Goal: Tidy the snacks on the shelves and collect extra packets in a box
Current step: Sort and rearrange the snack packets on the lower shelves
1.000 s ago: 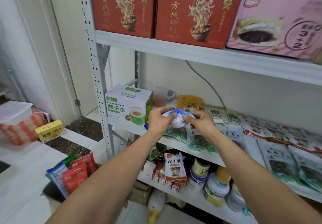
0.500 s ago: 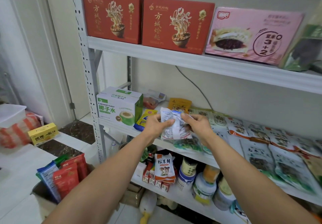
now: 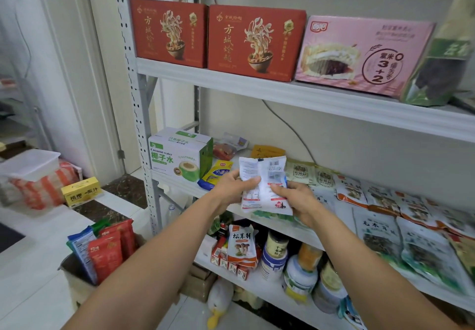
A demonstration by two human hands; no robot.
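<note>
A white snack packet (image 3: 264, 178) with printed text and a barcode is upright in front of the middle shelf (image 3: 303, 229), its back side towards me. My left hand (image 3: 232, 188) pinches its left edge and my right hand (image 3: 299, 201) grips its lower right edge. Several green and orange snack packets (image 3: 380, 229) lie flat along the middle shelf to the right. A cardboard box (image 3: 77, 275) on the floor at lower left holds red and blue packets (image 3: 102, 250) standing upright.
A coconut water carton (image 3: 177, 156) and a blue-yellow packet (image 3: 214, 174) sit on the middle shelf's left end. Two red noodle boxes (image 3: 213, 39) and a pink box (image 3: 359, 54) fill the top shelf. Jars and packets (image 3: 277, 255) crowd the lower shelf. A yellow box (image 3: 81, 192) sits at left.
Both hands lifted the packet off the shelf and turned it upright, with its printed back towards me. My view has shifted upward and nearer the shelves.
</note>
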